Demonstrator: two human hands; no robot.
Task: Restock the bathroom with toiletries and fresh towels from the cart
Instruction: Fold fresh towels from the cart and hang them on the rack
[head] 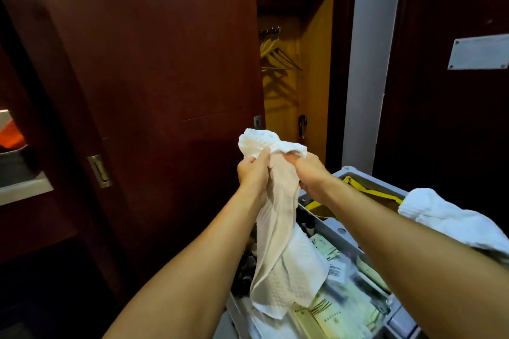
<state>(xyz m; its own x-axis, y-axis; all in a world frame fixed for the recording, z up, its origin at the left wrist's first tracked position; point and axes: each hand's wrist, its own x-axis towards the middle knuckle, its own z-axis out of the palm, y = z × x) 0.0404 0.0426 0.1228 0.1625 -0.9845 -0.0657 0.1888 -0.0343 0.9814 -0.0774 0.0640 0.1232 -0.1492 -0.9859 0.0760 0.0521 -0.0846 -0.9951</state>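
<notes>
2 bare forearms are showing, coming in from the lower edge of the frame, with no sleeve visible on either. The left hand and the right hand are wearing no gloves, rings or watch.

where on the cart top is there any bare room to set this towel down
Hardly any. The cart tray is crowded with toiletry packets and small bottles under the towel held by the left hand and right hand. The far compartment holds yellow straps, and a second towel covers its right edge.
</notes>
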